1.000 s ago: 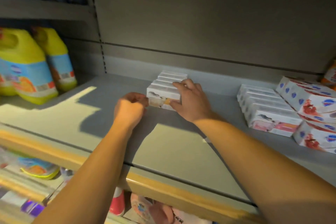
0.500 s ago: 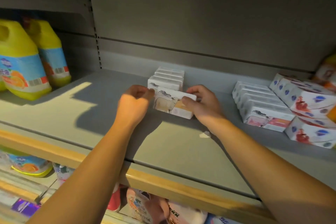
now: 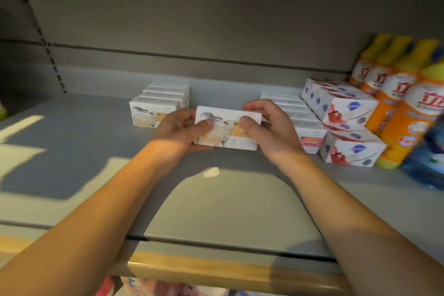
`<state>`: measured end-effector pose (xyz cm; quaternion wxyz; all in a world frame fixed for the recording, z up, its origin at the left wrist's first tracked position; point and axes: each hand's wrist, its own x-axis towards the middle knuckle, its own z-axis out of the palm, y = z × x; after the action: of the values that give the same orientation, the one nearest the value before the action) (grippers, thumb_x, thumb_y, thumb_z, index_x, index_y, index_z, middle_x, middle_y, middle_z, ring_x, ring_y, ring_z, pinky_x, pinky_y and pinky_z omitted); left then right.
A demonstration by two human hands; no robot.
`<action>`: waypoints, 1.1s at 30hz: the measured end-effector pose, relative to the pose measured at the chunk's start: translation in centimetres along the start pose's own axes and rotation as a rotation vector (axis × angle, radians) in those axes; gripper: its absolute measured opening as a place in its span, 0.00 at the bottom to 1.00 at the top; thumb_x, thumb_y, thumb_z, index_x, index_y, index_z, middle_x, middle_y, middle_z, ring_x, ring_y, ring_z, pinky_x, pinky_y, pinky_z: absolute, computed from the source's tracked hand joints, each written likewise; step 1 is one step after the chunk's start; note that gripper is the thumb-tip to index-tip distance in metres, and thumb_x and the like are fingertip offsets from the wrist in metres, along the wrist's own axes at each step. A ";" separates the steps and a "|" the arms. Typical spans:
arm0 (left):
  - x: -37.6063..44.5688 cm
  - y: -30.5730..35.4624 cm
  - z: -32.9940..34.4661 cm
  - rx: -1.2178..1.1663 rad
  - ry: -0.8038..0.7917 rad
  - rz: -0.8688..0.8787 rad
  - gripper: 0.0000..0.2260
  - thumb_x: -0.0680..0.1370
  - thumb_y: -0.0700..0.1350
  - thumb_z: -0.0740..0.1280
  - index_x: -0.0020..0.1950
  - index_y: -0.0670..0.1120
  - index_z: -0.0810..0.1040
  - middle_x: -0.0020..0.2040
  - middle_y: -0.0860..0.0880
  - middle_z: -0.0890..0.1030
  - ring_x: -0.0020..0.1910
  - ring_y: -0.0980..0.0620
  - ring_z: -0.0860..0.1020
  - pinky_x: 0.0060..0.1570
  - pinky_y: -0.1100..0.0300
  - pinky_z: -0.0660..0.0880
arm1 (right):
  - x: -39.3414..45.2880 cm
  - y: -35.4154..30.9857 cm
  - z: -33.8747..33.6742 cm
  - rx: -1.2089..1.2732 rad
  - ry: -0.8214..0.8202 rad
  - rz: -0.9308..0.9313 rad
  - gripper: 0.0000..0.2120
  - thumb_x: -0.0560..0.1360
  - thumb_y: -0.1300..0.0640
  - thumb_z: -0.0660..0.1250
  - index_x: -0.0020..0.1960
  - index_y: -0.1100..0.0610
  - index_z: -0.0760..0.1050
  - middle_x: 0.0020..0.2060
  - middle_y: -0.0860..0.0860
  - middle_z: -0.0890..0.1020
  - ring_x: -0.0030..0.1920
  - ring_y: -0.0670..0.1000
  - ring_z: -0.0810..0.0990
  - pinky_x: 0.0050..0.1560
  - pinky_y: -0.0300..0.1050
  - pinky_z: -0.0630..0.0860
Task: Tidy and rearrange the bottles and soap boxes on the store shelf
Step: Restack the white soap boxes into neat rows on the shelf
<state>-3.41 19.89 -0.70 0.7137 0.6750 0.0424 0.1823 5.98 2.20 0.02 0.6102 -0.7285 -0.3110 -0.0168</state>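
Hands meet on one white cardboard soap box with a sheep drawing (image 3: pixel 227 129), raised just above the grey metal shelf (image 3: pixel 216 211): the left hand (image 3: pixel 179 131) and right hand (image 3: pixel 269 131) each pinch an end, thumbs on its face. Behind sits a row of matching white boxes (image 3: pixel 159 106). Rightward lie white-and-red soap boxes (image 3: pixel 346 106), then orange bottles with yellow caps (image 3: pixel 398 103).

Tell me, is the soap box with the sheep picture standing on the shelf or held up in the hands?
Held up. The left hand and right hand grip the soap box at its ends.
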 end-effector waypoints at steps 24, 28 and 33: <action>-0.4 -0.2 -1.3 -0.221 0.023 -0.180 0.18 0.71 0.58 0.70 0.52 0.46 0.81 0.43 0.43 0.84 0.34 0.46 0.83 0.33 0.59 0.80 | -0.3 -0.4 0.6 0.392 -0.104 0.362 0.12 0.75 0.45 0.70 0.47 0.54 0.80 0.38 0.54 0.85 0.30 0.50 0.82 0.33 0.41 0.79; -0.4 -0.5 -1.0 -0.075 0.010 -0.122 0.24 0.68 0.64 0.68 0.47 0.44 0.82 0.38 0.39 0.84 0.28 0.47 0.80 0.27 0.59 0.78 | -0.3 -0.1 0.4 0.055 -0.004 0.304 0.29 0.71 0.30 0.61 0.44 0.55 0.81 0.33 0.51 0.85 0.25 0.48 0.79 0.26 0.39 0.74; -0.5 -0.8 -0.7 -0.035 -0.014 -0.126 0.28 0.70 0.66 0.67 0.46 0.39 0.81 0.32 0.36 0.80 0.22 0.46 0.74 0.22 0.60 0.72 | -0.2 0.2 0.6 0.029 0.023 0.329 0.31 0.72 0.30 0.57 0.42 0.59 0.79 0.26 0.53 0.78 0.19 0.49 0.70 0.20 0.36 0.64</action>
<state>-3.92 20.39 -1.62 0.7357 0.6597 0.0768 0.1330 5.69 2.61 -0.36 0.6188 -0.7604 -0.1807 0.0794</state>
